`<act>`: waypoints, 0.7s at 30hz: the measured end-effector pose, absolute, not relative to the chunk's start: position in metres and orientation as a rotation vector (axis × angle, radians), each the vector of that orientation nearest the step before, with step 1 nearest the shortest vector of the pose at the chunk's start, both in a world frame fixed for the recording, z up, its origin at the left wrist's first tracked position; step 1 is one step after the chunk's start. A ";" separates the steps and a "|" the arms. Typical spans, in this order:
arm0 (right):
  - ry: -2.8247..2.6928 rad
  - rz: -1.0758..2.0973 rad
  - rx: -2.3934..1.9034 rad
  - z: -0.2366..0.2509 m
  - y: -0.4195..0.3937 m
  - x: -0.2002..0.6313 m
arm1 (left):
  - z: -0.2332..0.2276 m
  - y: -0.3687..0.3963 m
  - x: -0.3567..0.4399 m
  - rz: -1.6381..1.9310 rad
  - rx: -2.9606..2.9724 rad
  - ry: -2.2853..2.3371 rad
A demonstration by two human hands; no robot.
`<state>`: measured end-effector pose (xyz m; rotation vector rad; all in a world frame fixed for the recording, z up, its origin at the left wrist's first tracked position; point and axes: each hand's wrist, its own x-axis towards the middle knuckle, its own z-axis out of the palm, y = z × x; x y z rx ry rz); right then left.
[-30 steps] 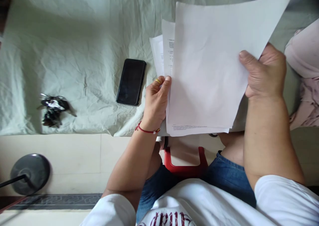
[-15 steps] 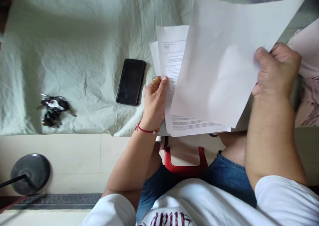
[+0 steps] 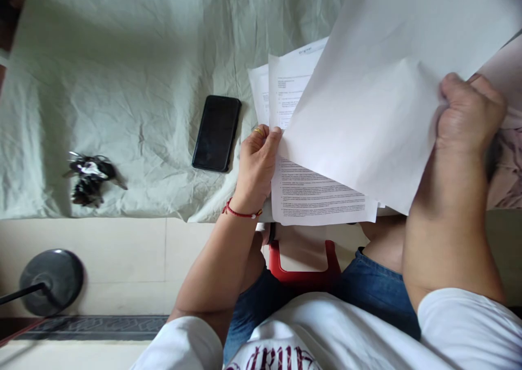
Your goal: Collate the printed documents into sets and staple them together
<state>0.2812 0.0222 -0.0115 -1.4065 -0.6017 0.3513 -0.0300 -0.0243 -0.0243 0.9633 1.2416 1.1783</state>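
My left hand (image 3: 260,161), with a ring and a red bracelet, pinches the left edge of the printed sheets (image 3: 318,196) at the front of the table. More printed pages (image 3: 261,90) fan out behind these at the upper left. My right hand (image 3: 471,112) grips a large blank-looking sheet of paper (image 3: 379,98) by its right side. That sheet is lifted and tilted over the printed ones, hiding much of their text. Its lower left corner comes close to my left thumb; whether they touch I cannot tell.
A black smartphone (image 3: 216,133) lies left of the papers on the pale green cloth (image 3: 155,60). Farther left is a bunch of keys (image 3: 92,177). Pinkish fabric (image 3: 509,158) sits at the right edge. Below the table are a red stool (image 3: 304,277) and a round black base (image 3: 51,282).
My right hand has moved right, carrying the blank-looking sheet up and to the right. More of the printed text underneath shows. My left hand has shifted slightly right, still pinching the pages.
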 end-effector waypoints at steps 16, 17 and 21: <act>-0.671 0.349 -1.462 -0.028 0.029 0.301 | -0.025 -0.024 -0.031 1.185 0.951 1.242; -0.684 0.365 -1.456 -0.029 0.029 0.304 | -0.025 -0.024 -0.031 1.186 0.953 1.237; -0.680 0.372 -1.450 -0.033 0.031 0.310 | -0.024 -0.024 -0.030 1.188 0.951 1.231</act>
